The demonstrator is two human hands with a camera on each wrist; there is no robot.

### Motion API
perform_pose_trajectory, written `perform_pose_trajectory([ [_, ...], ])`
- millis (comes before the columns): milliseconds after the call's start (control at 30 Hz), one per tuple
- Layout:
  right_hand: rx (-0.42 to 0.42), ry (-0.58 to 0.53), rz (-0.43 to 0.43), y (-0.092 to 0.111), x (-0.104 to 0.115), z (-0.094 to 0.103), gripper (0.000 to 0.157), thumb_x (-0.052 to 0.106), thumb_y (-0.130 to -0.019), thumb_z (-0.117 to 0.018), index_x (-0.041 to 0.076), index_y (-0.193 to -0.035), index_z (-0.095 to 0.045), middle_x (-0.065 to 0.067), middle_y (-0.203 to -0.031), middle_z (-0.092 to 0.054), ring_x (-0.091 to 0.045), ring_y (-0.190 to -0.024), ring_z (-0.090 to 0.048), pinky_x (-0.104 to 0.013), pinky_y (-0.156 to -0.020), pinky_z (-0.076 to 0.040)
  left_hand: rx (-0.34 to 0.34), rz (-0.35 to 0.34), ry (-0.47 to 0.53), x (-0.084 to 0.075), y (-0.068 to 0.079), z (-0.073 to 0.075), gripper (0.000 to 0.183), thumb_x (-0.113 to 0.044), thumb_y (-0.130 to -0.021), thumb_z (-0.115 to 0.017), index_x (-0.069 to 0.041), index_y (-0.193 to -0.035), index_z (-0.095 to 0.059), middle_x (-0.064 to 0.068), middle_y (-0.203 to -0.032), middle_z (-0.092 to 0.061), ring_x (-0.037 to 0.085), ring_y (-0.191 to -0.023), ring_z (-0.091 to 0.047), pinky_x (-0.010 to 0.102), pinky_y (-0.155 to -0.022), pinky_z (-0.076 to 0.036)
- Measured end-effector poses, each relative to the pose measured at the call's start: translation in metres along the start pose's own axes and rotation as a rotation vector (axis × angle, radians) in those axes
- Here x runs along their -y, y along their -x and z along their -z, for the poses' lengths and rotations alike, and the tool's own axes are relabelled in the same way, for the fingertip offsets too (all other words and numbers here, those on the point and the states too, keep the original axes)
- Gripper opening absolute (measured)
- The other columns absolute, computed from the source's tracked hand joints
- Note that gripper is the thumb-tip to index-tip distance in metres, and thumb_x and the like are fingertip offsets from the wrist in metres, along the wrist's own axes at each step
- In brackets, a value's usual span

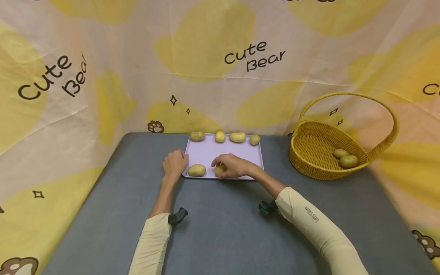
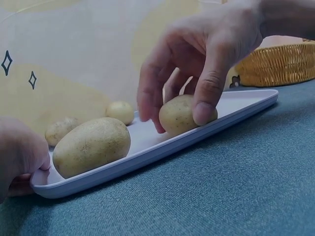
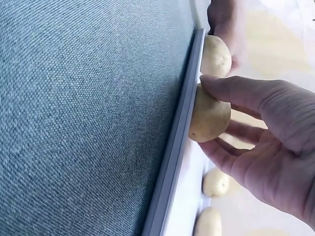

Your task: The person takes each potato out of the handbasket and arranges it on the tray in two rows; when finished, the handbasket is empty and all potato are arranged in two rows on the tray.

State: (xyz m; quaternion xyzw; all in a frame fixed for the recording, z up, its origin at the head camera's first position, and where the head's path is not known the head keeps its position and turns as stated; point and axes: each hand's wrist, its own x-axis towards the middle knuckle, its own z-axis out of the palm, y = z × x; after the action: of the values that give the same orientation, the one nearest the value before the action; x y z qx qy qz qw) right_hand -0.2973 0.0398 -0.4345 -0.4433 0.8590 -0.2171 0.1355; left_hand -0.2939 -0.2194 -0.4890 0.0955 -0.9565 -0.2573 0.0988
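A pale lilac tray (image 1: pixel 203 153) lies on the table with potatoes along its far and near sides. My left hand (image 1: pixel 174 165) holds the tray's left edge, thumb over the rim and fingers beneath it in the left wrist view. With thumb and fingertips, my right hand (image 1: pixel 235 166) grips a small round potato (image 2: pixel 177 116) at the near rim. Left of it lies a larger oval potato (image 1: pixel 197 170), close to my left hand. Along the far side sit a brownish potato (image 1: pixel 197 135), a round one (image 1: pixel 220 136), a long one (image 1: pixel 237 137) and a small one (image 1: pixel 254 140).
A yellow wicker basket (image 1: pixel 309 168) with a tall handle stands to the right of the tray, two potatoes (image 1: pixel 348 161) inside it. Behind the grey table (image 1: pixel 220 225) hangs a printed cloth (image 1: pixel 206 49). A dark wrist device (image 1: pixel 178 216) sits by my left sleeve.
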Motion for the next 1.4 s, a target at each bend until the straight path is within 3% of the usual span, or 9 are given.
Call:
perform_pose_trajectory([
  [267, -0.036, -0.028, 0.015, -0.002, 0.0, -0.005, 0.037, 0.012, -0.089, -0.08, 0.001, -0.124, -0.071, -0.013, -0.125, -0.072, -0.024, -0.116, -0.066, -0.037, -0.104, -0.049, 0.002, -0.005, -0.004, -0.001, 0.0, 0.0, 0.026, -0.025, -0.099, -0.057, -0.005, -0.083, -0.065, 0.021, -0.092, -0.074, 0.044, -0.089, -0.072, 0.06, -0.077, -0.053],
  [633, -0.013, -0.008, 0.0, 0.0, 0.004, 0.0, 0.05, 0.015, -0.088, -0.083, 0.003, -0.133, -0.066, -0.014, -0.126, -0.07, -0.021, -0.109, -0.063, -0.036, -0.1, -0.048, 0.0, -0.011, -0.007, 0.0, 0.0, 0.002, 0.026, -0.025, -0.099, -0.058, -0.006, -0.083, -0.064, 0.021, -0.092, -0.073, 0.044, -0.089, -0.072, 0.059, -0.077, -0.053],
  [833, -0.041, -0.062, -0.006, 0.009, 0.006, 0.011, 0.051, 0.015, -0.09, -0.081, 0.001, -0.135, -0.064, -0.02, -0.128, -0.067, -0.032, -0.12, -0.065, -0.044, -0.104, -0.051, -0.008, -0.014, -0.006, 0.0, 0.001, 0.003, 0.026, -0.025, -0.099, -0.058, -0.006, -0.083, -0.064, 0.022, -0.093, -0.074, 0.045, -0.089, -0.072, 0.059, -0.076, -0.053],
  [1067, -0.112, -0.1, -0.033, 0.037, 0.012, 0.038, 0.047, 0.016, -0.094, -0.077, 0.003, -0.137, -0.062, -0.019, -0.135, -0.065, -0.04, -0.127, -0.063, -0.05, -0.107, -0.05, -0.001, -0.011, -0.005, 0.0, 0.002, 0.003, 0.026, -0.026, -0.099, -0.059, -0.006, -0.083, -0.064, 0.02, -0.091, -0.073, 0.044, -0.089, -0.072, 0.059, -0.076, -0.052],
  [1233, -0.206, -0.064, -0.071, 0.067, 0.011, 0.06, 0.045, 0.02, -0.095, -0.077, 0.004, -0.135, -0.064, -0.013, -0.133, -0.068, -0.033, -0.121, -0.066, -0.049, -0.104, -0.052, 0.0, -0.009, -0.005, -0.002, 0.003, 0.004, 0.026, -0.026, -0.1, -0.058, -0.006, -0.084, -0.064, 0.02, -0.092, -0.073, 0.044, -0.089, -0.072, 0.059, -0.076, -0.053],
  [1400, -0.29, -0.035, -0.135, 0.107, 0.001, 0.09, 0.041, 0.018, -0.095, -0.076, 0.002, -0.132, -0.066, -0.016, -0.127, -0.072, -0.032, -0.112, -0.07, -0.051, -0.098, -0.055, 0.003, -0.002, -0.008, -0.003, 0.003, 0.004, 0.027, -0.026, -0.1, -0.057, -0.005, -0.085, -0.064, 0.02, -0.092, -0.073, 0.044, -0.089, -0.071, 0.059, -0.077, -0.053],
])
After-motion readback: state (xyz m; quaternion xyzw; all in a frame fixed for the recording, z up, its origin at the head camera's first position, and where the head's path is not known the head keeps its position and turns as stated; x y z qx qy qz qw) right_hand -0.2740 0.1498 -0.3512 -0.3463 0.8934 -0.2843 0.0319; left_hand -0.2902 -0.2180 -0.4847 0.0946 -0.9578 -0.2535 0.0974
